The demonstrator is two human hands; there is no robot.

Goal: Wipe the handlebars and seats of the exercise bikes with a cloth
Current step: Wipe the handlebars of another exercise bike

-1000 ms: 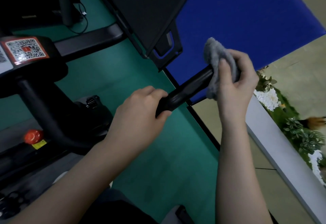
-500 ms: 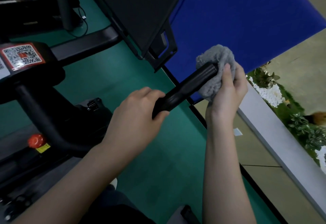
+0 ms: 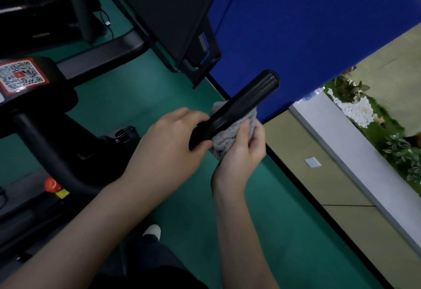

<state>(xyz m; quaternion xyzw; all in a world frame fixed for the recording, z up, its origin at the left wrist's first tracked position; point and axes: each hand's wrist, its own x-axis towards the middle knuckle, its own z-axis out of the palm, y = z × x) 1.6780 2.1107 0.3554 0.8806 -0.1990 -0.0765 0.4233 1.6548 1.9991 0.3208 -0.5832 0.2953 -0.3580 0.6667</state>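
Fingers (image 3: 258, 138) of the right hand (image 3: 241, 154) curl round a bunched grey cloth (image 3: 224, 145), pressing it up against the underside of the black handlebar (image 3: 243, 102). Left hand (image 3: 168, 145) sits just beside it, touching the cloth, its fingers (image 3: 193, 115) wrapped over the bar lower down to steady it. Beyond the cloth the bar's free end sticks out bare toward the blue panel (image 3: 296, 26); the bike frame (image 3: 45, 133) stands off to the left on the green floor (image 3: 136, 97). From where I stand the risk looks like missed patches: the cloth hugs only the underside, so the top may go unwiped, and the stretch under the left hand is covered. A loose wad like that could also slip out on a fast stroke.
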